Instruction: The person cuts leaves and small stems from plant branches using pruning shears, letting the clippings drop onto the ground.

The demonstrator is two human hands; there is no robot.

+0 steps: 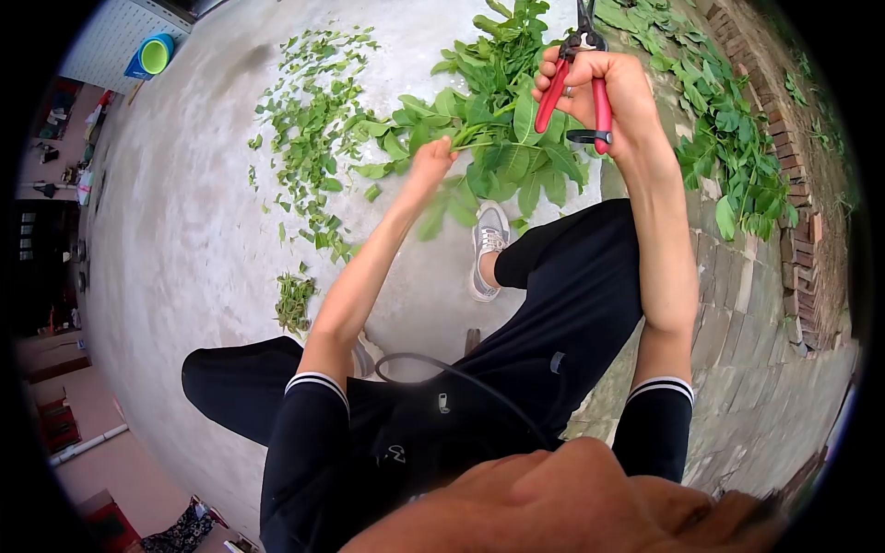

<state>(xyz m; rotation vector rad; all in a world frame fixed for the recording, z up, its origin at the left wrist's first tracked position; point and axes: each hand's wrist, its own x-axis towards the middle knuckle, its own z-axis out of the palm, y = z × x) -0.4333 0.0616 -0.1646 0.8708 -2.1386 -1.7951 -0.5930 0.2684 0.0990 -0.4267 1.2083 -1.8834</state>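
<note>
Our left hand (431,166) pinches a stem (475,145) at the leafy pile (521,161) on the floor (207,166); our right hand (618,88) curls around red-handled shears (553,97) (we'd best keep the stem taut).

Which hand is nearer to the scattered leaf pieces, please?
Left. The left hand is just right of the leaf pieces, at the edge of the leafy stems; the right hand is farther right, holding the shears.

We find leafy branches (518,158) on the concrete floor (212,157), leaf pieces (318,129) to their left, foliage (735,138) right, beside bricks (805,241).
</note>
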